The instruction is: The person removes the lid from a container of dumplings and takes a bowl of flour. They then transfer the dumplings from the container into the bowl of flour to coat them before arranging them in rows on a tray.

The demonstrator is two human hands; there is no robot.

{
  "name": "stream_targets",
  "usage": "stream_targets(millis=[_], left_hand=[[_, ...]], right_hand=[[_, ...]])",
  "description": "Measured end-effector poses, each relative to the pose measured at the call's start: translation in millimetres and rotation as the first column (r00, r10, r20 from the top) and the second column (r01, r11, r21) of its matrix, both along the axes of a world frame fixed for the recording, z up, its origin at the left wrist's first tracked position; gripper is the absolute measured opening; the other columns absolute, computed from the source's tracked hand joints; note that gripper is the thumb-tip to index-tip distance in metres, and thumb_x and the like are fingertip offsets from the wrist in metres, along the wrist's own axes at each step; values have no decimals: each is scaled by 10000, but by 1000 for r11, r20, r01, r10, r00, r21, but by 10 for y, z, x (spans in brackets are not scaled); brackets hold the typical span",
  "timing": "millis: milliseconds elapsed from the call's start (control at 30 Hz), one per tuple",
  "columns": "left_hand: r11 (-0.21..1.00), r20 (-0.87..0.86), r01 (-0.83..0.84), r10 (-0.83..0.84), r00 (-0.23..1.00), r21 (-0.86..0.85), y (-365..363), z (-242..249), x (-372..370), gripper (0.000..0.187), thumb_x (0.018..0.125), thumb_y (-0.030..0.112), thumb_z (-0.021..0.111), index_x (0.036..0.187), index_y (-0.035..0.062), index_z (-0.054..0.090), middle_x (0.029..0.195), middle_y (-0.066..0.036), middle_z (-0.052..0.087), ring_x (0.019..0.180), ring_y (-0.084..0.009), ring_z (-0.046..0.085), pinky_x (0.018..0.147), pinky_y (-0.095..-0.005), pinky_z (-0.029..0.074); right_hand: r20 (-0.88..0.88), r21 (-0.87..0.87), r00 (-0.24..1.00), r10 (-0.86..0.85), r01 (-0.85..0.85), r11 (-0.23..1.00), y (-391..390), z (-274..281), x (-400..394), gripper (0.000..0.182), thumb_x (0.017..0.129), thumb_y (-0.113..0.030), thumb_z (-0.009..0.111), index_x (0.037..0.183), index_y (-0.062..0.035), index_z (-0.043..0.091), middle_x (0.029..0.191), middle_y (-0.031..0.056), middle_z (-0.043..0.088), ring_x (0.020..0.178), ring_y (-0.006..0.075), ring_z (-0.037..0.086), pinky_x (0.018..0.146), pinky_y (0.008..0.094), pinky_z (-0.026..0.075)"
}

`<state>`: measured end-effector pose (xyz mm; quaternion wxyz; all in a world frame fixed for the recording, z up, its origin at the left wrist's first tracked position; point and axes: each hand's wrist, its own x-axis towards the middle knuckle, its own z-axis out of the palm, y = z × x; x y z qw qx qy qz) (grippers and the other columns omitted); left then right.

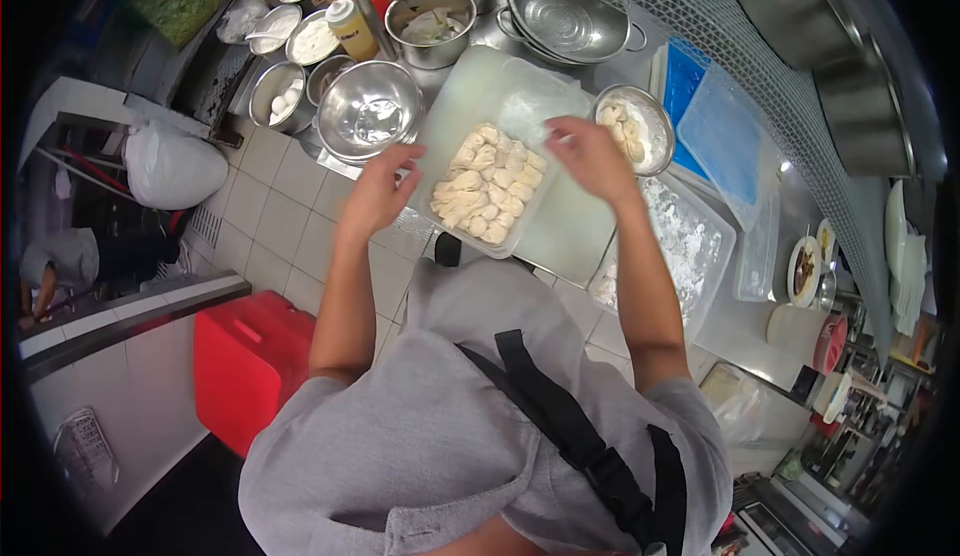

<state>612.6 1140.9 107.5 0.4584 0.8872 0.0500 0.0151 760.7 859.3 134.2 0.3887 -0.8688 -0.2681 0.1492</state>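
A clear plastic container (503, 250) filled with pale, floury lumps (487, 184) that look like raw dumplings sits on the cutting board (575, 231) in front of me. At its left side is my left hand (382, 188), fingers apart and slightly curled, with nothing in it. My right hand (592, 159), a little blurred, hovers by the container's right edge with thumb and fingers loosely spread and no object between them. Just beyond that hand, a steel bowl (655, 168) holds similar pale pieces with white powder.
A steel bowl (371, 112) stands left of the board, beside a bowl of eggs (285, 96) and a squeeze bottle (350, 28). Colanders (570, 16) sit behind. On the right lie a flour-dusted tray (680, 246) and a clear lid (720, 141). A red box (255, 366) stands lower left.
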Motion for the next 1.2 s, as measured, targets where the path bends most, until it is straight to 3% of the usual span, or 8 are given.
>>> stream_targets(millis=[267,400,500,567,667,867,1033,1200], left_hand=[[999,28,-6,8,1000,-52,-78,-55,-123,280,852,30,602,1132,24,603,1029,-109,622,879,-215,641,693,-314,531],[999,64,11,-9,998,-31,-107,-51,-70,268,844,30,603,1112,27,611,1011,-113,613,871,-226,633,686,-321,522],[989,125,54,-71,990,139,-208,-72,77,294,830,38,614,1123,32,604,1036,-124,604,924,-278,616,750,-356,511],[977,142,91,-120,983,194,-304,-41,201,312,825,39,616,1136,33,596,1057,-128,599,956,-303,600,788,-372,498],[956,126,157,-192,973,249,-428,-66,415,337,824,43,615,1160,34,583,1088,-136,592,1005,-343,572,850,-401,473],[956,166,156,-201,965,250,-321,-192,546,358,815,-72,544,1160,17,574,1065,-155,595,894,-321,623,690,-365,525],[968,127,114,-145,981,222,-270,-121,568,353,798,-36,540,1139,39,587,1043,-145,592,988,-353,568,828,-419,471],[937,202,179,-246,948,301,-298,-48,608,345,779,-30,558,1113,48,599,1042,-133,595,1004,-343,563,844,-410,474]], right_hand=[[224,-167,922,317,-284,944,739,-768,-249,539,759,-3,549,1293,-79,534,1363,154,470,1176,325,501,1021,395,404],[238,-130,910,339,-316,940,714,-691,-278,567,736,-23,566,1300,-69,533,1314,151,499,1141,341,520,1003,403,416],[-15,-34,972,236,-236,971,700,-632,-217,510,750,-113,608,1254,-55,562,1230,183,522,1110,366,528,971,415,433],[-100,-274,986,130,-153,949,771,-649,-195,475,754,-233,653,1178,-27,592,1157,218,527,1080,392,533,938,420,447],[-73,-255,997,13,-31,966,871,-759,-223,458,759,-302,669,1113,-17,609,1148,247,527,1076,410,531,941,417,447],[-43,-116,994,-105,99,988,915,-790,-353,524,707,-297,715,1143,-29,604,1074,206,583,1071,398,535,923,407,457],[-260,-218,966,-18,-41,975,929,-754,-294,554,673,-289,730,1145,-31,594,1116,203,572,1088,373,542,931,399,454],[-41,-130,996,-79,73,989,829,-849,-394,492,662,-146,714,1118,-15,581,1042,200,632,1011,331,612,891,388,481]])
